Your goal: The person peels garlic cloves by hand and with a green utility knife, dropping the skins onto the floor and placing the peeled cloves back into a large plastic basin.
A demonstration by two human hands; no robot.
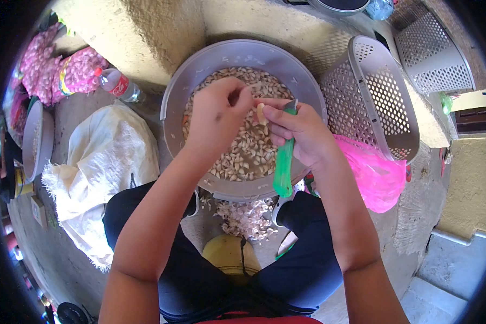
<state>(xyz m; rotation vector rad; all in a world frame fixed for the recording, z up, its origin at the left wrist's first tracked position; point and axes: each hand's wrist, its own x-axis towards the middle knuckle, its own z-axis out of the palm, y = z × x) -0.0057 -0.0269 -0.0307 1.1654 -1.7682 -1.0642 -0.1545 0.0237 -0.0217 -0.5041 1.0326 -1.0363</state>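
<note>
A wide grey tub point(170, 108) full of garlic cloves point(245, 156), which seem to sit in water, stands in front of my knees. Over it, my right hand point(302, 129) is wrapped round a knife with a green handle point(284, 167), its short blade pointing up. The thumb and fingers of that hand also hold a single garlic clove point(262, 114). Just left of the clove, my left hand point(218, 110) is closed in a pinch. Whatever is between its fingertips, if anything, is hidden. Garlic skins point(247, 218) lie heaped on the floor between my feet.
Right of the tub are a perforated grey basket point(351, 97) and a pink plastic bag point(378, 178). To the left lie a white woven sack point(102, 146), a cola bottle point(119, 85), net bags of garlic point(81, 73) and a basin point(38, 140). A wall point(243, 24) rises behind.
</note>
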